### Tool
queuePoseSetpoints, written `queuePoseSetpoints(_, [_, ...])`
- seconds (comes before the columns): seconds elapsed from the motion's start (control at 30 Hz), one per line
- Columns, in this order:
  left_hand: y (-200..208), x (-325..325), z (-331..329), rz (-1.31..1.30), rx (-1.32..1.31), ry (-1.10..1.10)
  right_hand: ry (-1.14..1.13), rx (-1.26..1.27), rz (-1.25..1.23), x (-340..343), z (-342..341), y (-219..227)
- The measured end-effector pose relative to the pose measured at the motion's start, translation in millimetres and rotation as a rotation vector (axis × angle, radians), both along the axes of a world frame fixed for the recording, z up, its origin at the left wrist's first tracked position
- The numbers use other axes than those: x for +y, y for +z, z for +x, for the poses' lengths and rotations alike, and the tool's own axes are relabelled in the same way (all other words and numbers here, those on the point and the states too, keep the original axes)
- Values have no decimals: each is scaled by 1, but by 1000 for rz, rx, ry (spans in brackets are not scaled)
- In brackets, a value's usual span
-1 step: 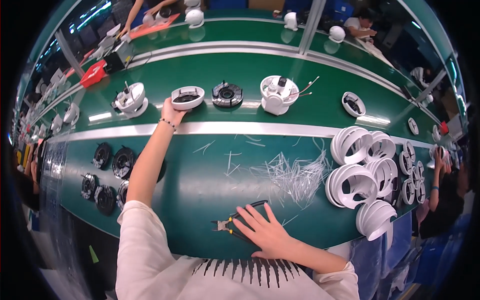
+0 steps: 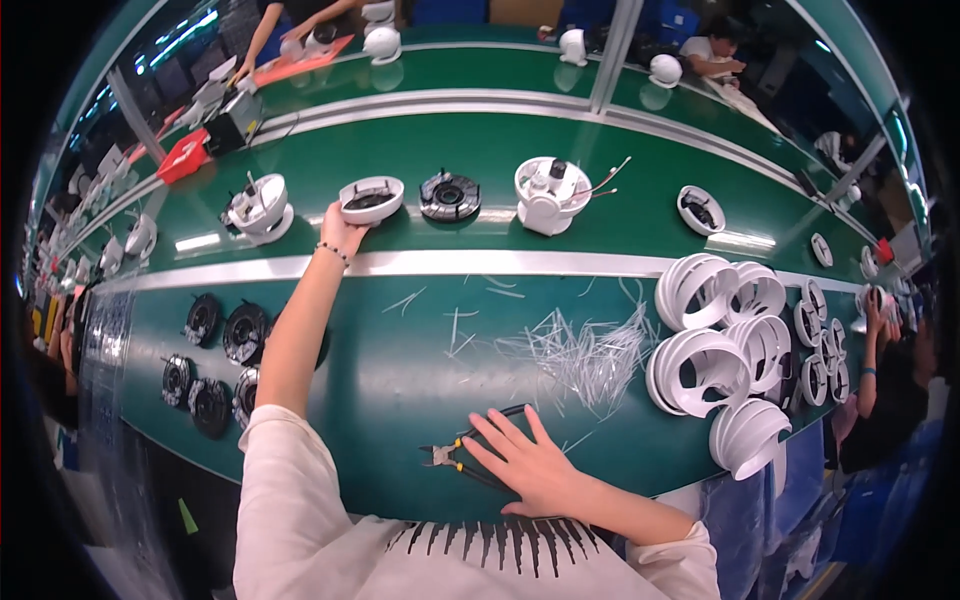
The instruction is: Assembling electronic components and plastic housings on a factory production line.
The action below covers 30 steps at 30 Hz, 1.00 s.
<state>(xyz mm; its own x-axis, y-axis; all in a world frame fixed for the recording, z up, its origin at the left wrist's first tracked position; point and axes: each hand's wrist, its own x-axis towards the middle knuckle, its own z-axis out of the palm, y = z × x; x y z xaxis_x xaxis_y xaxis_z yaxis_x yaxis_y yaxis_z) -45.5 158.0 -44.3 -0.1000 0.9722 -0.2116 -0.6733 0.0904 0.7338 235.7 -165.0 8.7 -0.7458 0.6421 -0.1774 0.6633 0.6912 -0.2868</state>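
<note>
My left hand (image 2: 343, 230) reaches out to the far green surface and grips a white oval housing ring (image 2: 374, 213) with a black part inside. The fingertips are hidden behind its left edge. My right hand (image 2: 535, 474) lies flat with fingers spread over the handles of a pair of diagonal cutters (image 2: 443, 456), jaws pointing left. Right of the housing ring sits a round black part (image 2: 449, 197) with small upright posts. Farther right stands a white dome camera body (image 2: 545, 208) with loose wires.
Cut clear plastic strips (image 2: 592, 360) lie heaped mid-table. White rings (image 2: 697, 372) are stacked at the right; round black parts (image 2: 208, 405) lie at the left. A metal rail (image 2: 450, 263) separates the near table from the far surface. Other people work across and at both sides.
</note>
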Motion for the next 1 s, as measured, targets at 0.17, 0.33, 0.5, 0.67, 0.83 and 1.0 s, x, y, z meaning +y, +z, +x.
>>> queuePoseSetpoints(0.17, [-15, 29, -17, -111, 281, 208, 22, 76, 0, 14, 10, -13])
queuePoseSetpoints(0.33, [30, 7, 44, 599, 1303, 710, 45, 109, 92, 25, 29, -13])
queuePoseSetpoints(0.5, [129, -4, 156, 1339, 1388, 377, 12, -207, 442, 42, 68, 67])
queuePoseSetpoints(0.67, [128, 43, 278, 1130, 1631, -418, -372, -237, 714, 99, 127, 137])
queuePoseSetpoints(0.83, [88, 98, 364, 575, 1841, -655, -501, -355, 700, 168, 181, 140])
queuePoseSetpoints(1.0, [60, 126, 379, 464, 1834, -837, -533, -432, 663, 228, 201, 100])
